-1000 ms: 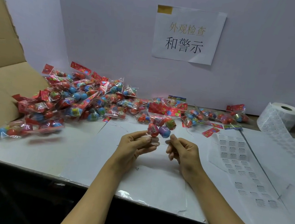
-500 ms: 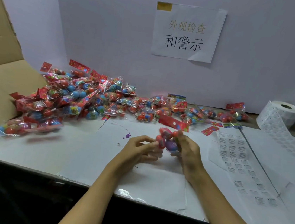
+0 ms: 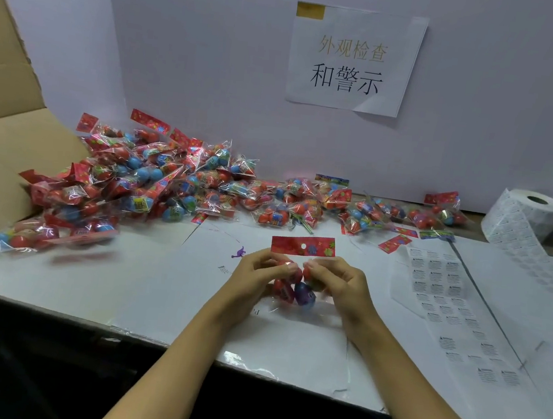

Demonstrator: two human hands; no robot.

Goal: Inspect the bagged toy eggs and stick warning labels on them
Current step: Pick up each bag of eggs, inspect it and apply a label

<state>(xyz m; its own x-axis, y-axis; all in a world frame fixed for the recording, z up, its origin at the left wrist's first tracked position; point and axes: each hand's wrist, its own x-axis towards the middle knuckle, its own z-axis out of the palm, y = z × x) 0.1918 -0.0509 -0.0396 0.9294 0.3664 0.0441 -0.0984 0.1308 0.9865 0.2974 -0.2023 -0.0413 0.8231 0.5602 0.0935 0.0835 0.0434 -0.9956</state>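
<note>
Bagged toy eggs (image 3: 294, 289) are pinched between the left hand (image 3: 262, 276) and right hand (image 3: 339, 283) above the near tabletop (image 3: 156, 282), red header up, probably for inspection; label sheet (image 3: 438, 289) lies near right.

Factory inspection bench: posted station sign (image 3: 354, 59), label roll (image 3: 525, 217), cardboard carton (image 3: 5, 130).

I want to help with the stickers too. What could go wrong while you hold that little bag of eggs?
Both the left hand and right hand pinch one bag of eggs over the table, so it might slip and drop. The label sheet lies off to the right, so reaching there means letting go with one hand. The big pile of bags sits close; a checked bag could get mixed back in.
</note>
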